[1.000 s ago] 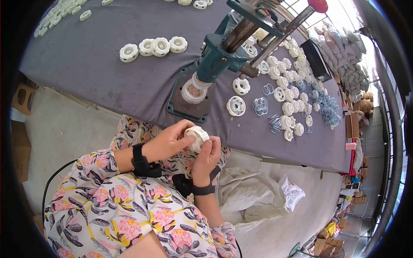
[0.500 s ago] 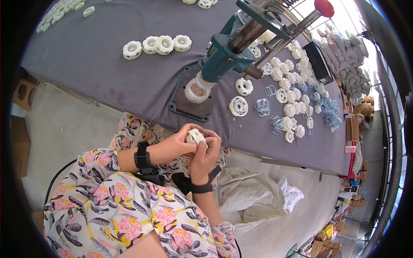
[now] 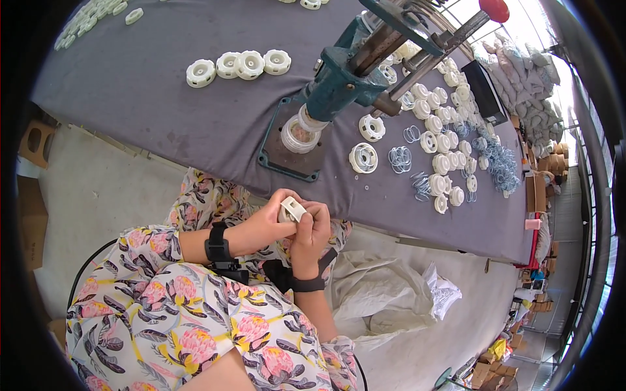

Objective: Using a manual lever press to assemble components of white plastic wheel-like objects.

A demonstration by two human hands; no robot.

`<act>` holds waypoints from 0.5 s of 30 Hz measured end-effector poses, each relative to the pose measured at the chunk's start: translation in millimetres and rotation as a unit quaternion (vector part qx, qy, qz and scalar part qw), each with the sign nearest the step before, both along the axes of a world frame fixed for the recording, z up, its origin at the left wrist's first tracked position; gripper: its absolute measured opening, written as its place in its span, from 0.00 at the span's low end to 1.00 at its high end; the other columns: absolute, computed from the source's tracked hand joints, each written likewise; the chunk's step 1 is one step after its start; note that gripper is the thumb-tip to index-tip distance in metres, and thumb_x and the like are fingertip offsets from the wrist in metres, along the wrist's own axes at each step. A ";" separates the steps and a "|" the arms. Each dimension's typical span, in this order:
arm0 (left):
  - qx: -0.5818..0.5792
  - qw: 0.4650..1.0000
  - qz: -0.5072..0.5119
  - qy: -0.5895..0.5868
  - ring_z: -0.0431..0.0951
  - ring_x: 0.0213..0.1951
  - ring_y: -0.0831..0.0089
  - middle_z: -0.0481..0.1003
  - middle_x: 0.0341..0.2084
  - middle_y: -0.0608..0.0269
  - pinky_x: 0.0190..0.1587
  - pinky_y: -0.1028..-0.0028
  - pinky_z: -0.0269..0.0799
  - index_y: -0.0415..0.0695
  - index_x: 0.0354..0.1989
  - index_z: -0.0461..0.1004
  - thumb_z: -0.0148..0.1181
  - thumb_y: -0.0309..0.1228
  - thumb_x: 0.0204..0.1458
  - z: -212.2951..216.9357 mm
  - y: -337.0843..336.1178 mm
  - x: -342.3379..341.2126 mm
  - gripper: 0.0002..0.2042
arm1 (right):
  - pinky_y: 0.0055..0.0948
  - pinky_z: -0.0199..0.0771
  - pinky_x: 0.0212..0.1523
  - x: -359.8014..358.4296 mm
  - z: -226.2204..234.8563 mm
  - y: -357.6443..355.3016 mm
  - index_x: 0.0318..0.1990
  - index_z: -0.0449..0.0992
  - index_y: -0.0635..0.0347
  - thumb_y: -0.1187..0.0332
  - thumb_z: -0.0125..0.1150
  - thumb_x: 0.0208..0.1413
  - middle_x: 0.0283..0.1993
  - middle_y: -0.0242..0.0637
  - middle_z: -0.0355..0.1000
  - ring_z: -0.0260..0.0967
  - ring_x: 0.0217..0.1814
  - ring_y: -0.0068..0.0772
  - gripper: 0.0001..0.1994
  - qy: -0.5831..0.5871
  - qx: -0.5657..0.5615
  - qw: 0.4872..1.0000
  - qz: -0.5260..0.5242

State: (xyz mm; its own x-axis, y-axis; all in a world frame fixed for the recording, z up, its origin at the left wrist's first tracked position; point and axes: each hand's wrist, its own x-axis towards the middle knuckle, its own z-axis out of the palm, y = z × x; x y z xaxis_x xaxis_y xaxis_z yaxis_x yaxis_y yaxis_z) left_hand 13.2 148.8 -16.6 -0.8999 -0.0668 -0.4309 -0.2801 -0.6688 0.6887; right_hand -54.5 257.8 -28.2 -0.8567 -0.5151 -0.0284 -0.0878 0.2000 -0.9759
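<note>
White plastic wheel part [image 3: 292,210] was held between both hands, just above the lap and short of the near edge of the grey-covered table [image 3: 163,124]. It was gripped from the left by the left hand [image 3: 267,221], whose fingers were curled around its side, and from the right by the right hand [image 3: 312,228], closed against it with the fingertips pressed on its rim. The part was tilted, one flat face turned up and to the right. Black wristbands were worn on both wrists, and floral sleeves were seen below them.

Just beyond the hands, a teal hand press [image 3: 339,78] was seen standing on its base plate on the table, with a stack of white rings [image 3: 300,133] seated under its ram. To the right of the press, two white wheel parts [image 3: 364,158] were laid apart from the rest, beside wire rings [image 3: 399,158]. Farther right, many more white parts [image 3: 443,140] were spread in rows. At the far left, a row of four white wheels [image 3: 238,65] was laid.
</note>
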 end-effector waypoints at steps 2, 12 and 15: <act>-0.102 0.993 0.017 0.053 0.65 0.48 0.75 0.63 0.46 0.59 0.49 0.74 0.65 0.43 0.54 0.54 0.56 0.26 0.48 -4.6 -0.9 -2.0 0.25 | 0.31 0.63 0.44 0.0 -7.0 0.3 0.30 0.65 0.63 0.63 0.53 0.54 0.37 0.41 0.67 0.64 0.42 0.35 0.11 0.001 -0.036 0.999 0.008; -0.451 0.855 -0.022 0.255 0.57 0.61 0.57 0.54 0.59 0.51 0.61 0.63 0.52 0.39 0.61 0.51 0.61 0.24 0.38 13.0 -29.5 -10.5 0.37 | 0.28 0.59 0.56 -8.3 17.6 -2.9 0.57 0.60 0.64 0.56 0.40 0.62 0.54 0.40 0.62 0.60 0.56 0.30 0.23 -0.289 -0.118 0.950 -0.001; -0.401 0.892 -0.007 0.206 0.56 0.62 0.61 0.53 0.60 0.53 0.62 0.64 0.53 0.41 0.61 0.53 0.63 0.26 0.41 4.7 -28.7 -8.9 0.36 | 0.30 0.62 0.54 -10.9 13.0 -0.4 0.55 0.61 0.63 0.52 0.33 0.63 0.53 0.40 0.65 0.64 0.55 0.31 0.24 -0.212 -0.090 0.973 -0.005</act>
State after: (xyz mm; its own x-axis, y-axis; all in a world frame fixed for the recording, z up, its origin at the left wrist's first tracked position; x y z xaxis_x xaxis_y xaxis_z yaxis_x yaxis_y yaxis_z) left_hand 4.3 120.1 -11.9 -0.9743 -0.1916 0.1188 0.1035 0.0881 0.9907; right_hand -65.4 257.4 -15.2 -0.7929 -0.5360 -0.2898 0.3311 0.0203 -0.9434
